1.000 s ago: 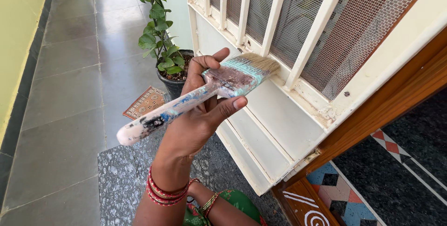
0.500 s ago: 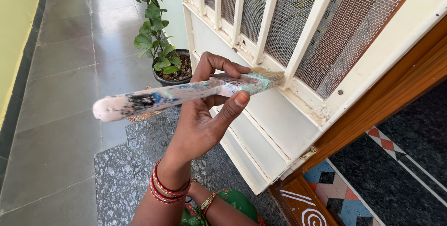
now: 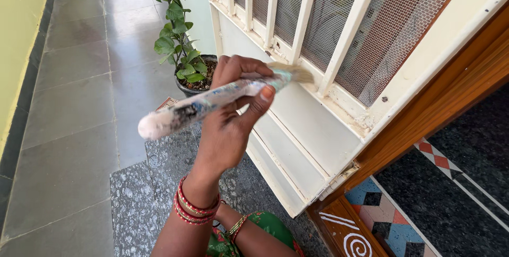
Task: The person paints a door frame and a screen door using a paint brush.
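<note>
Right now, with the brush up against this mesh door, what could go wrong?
1. The worn, paint-stained flat brush is pinched only between thumb and fingers of one hand, with the long handle sticking out; it could twist or slip.
2. Its bristles sit at the ledge of the cream metal mesh door, close to the wire mesh; they might snag or smear it.
3. The potted green plant stands just beside the door; drips or dust could land on it.
</note>
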